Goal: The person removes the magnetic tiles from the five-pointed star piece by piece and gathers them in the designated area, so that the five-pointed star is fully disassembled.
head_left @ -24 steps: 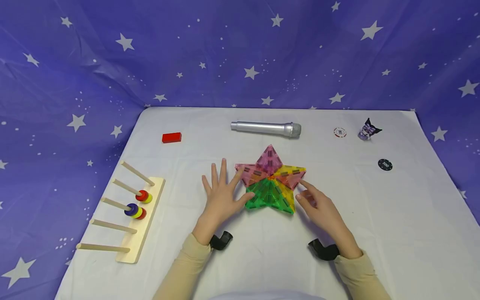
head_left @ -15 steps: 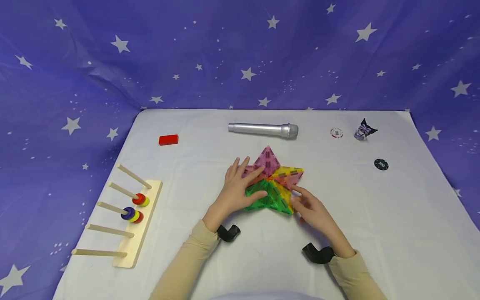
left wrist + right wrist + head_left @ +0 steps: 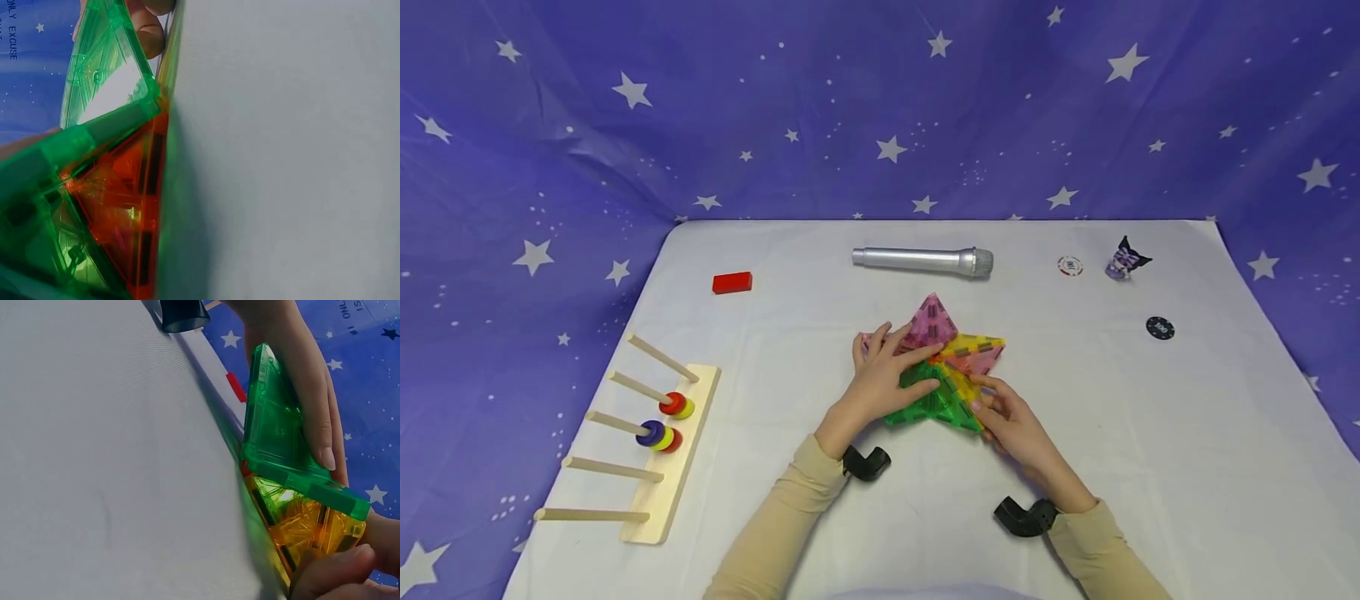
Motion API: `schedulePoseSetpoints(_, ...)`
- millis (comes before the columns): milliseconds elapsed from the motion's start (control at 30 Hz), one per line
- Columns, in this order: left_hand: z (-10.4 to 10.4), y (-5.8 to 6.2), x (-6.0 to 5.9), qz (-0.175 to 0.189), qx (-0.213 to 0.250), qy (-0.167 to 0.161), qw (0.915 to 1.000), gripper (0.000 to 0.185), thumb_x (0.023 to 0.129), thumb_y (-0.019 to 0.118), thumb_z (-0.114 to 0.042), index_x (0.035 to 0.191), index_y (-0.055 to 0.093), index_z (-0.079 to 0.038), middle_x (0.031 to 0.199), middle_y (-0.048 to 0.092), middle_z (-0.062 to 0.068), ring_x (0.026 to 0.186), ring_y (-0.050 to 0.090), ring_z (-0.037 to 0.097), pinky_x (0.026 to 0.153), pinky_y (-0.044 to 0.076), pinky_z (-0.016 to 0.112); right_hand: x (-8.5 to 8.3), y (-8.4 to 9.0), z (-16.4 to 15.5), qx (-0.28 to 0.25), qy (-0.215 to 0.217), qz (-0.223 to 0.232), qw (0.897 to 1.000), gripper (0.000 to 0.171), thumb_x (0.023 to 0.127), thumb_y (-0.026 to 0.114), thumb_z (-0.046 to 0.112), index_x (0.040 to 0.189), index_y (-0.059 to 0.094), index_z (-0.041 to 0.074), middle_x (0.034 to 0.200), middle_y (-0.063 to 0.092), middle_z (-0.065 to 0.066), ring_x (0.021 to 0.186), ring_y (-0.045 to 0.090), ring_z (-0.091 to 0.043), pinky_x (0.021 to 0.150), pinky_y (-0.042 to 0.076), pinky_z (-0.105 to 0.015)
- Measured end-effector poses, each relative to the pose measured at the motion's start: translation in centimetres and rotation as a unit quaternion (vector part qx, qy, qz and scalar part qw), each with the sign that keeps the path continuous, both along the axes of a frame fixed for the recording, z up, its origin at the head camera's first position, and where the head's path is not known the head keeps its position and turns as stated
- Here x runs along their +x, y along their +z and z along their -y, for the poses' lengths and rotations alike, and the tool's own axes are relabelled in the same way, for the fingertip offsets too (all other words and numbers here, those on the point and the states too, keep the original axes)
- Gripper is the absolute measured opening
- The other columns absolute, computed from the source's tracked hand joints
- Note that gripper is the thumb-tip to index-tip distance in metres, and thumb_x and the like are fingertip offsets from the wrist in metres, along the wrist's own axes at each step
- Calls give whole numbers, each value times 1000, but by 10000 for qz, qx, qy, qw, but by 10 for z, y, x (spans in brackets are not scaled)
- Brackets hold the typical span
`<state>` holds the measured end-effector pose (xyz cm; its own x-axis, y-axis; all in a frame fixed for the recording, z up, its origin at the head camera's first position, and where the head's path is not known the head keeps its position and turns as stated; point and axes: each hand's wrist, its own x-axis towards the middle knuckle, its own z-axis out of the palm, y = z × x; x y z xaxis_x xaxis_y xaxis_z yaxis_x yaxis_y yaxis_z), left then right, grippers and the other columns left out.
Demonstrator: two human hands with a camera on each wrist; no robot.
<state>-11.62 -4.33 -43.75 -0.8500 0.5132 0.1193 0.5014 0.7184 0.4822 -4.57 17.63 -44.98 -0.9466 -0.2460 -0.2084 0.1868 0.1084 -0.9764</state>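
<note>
A five-pointed star of translucent magnetic tiles point(image 3: 934, 318) lies at mid-table in the head view, pink at the back, yellow on the right and green in front. My left hand point(image 3: 882, 385) rests over its left side, fingers spread and thumb above the green part. At the star's lower right edge, my right hand point(image 3: 1018, 427) holds the yellow-green side between thumb and fingers. A raised green tile point(image 3: 47, 153) and an orange one point(image 3: 134, 187) fill the left wrist view. The right wrist view has a green tile point(image 3: 275, 419) and yellow tiles point(image 3: 322, 528) by my thumb.
Behind the star lies a silver microphone point(image 3: 917, 260). A red block point(image 3: 732, 282) and a wooden peg stand point(image 3: 681, 475) with coloured beads are at left. On the right are a white chip point(image 3: 1071, 266), a black chip point(image 3: 1161, 327) and a small figurine point(image 3: 1124, 259).
My left hand has moved right, from beside the star onto its left side. My right hand has come in closer and taken hold of the lower right edge. The view has shifted slightly.
</note>
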Motion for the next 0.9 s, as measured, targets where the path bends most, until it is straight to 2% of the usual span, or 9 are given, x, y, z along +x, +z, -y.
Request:
schedulePoseSetpoints(167, 0, 0, 1, -102, 8, 161, 9998, 48, 84, 53, -53, 129, 50, -36, 138, 37, 7, 131, 15, 36, 97, -3, 60, 1, -2, 4, -425, -89, -28, 9991, 45, 94, 49, 10, 134, 32, 1, 82, 48, -10, 46, 35, -7, 39, 29, -19)
schedulePoseSetpoints(333, -2, -1, 0, -240, 1, 235, 9994, 47, 84, 54, -52, 127, 51, -35, 131, 43, 6, 129, 18, 36, 96, -1, 63, 1, -6, 5, -584, -246, -96, 9979, 45, 92, 52, 6, 132, 34, 1, 81, 47, -9, 47, 36, -7, 41, 33, -21)
schedulePoseSetpoints(533, -3, -2, 0, -249, 47, 237, 9994, 47, 84, 54, -53, 127, 51, -36, 130, 44, 5, 128, 20, 35, 96, 0, 62, 2, -6, 6, -628, -363, -301, 9969, 46, 91, 52, 2, 132, 32, 1, 92, 51, -14, 48, 41, -8, 41, 37, -22)
schedulePoseSetpoints(633, -4, -2, -1, -263, 26, 235, 9994, 47, 84, 54, -53, 127, 51, -35, 130, 44, 5, 127, 21, 35, 96, 1, 63, 2, -6, 5, -410, -503, -660, 9957, 48, 89, 54, 1, 132, 34, 1, 98, 54, -18, 47, 44, -11, 42, 40, -24)
schedulePoseSetpoints(767, -5, -2, 0, -281, 8, 234, 9993, 47, 83, 55, -53, 127, 52, -35, 130, 44, 6, 126, 23, 36, 96, 2, 63, 1, -7, 2, -137, -640, -1051, 9923, 49, 87, 57, 0, 132, 37, -1, 98, 55, -23, 49, 48, -14, 44, 44, -27)
schedulePoseSetpoints(900, -5, -2, 0, -283, 11, 229, 9993, 47, 83, 56, -53, 127, 52, -35, 129, 45, 6, 126, 23, 36, 96, 2, 63, 0, -7, 0, -297, -626, -981, 9928, 50, 87, 57, -1, 133, 37, -3, 97, 54, -24, 55, 52, -10, 47, 46, -28)
